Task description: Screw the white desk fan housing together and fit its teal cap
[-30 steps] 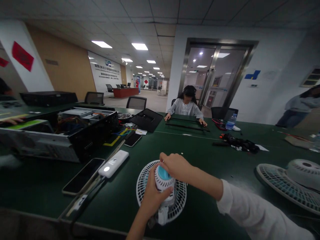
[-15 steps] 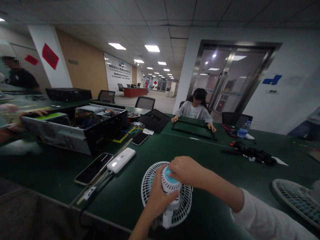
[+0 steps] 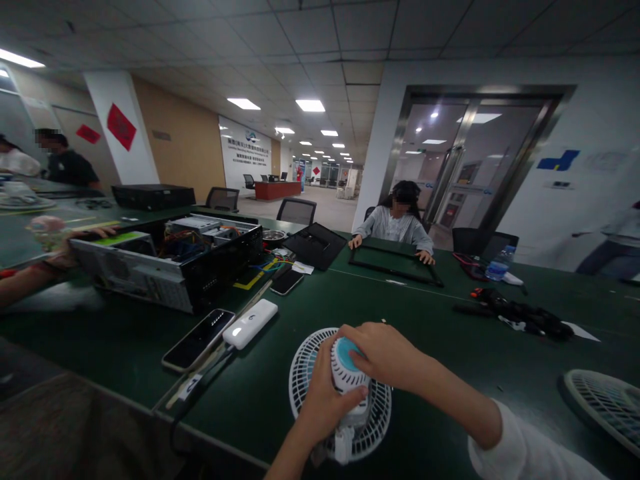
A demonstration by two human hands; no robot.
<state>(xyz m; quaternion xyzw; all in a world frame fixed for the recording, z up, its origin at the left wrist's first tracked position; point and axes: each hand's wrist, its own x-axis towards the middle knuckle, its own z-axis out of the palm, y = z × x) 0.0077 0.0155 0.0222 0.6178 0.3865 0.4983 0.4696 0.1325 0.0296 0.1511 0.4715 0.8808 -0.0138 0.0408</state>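
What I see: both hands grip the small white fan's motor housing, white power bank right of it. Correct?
No: the head view shows the white oblong power bank left of the white fan. Left hand and right hand do grip its housing.

left hand point(image 3: 324, 400): bare forearm rising from lower edge, fingers curled in a grip, thumb pointing right | right hand point(image 3: 385, 352): palm down, fingers bent, close above left hand | right forearm: enters from lower right, white sleeve pushed back

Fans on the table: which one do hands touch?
The centre fan, gripped by left hand and right hand; the right-edge fan lies untouched.
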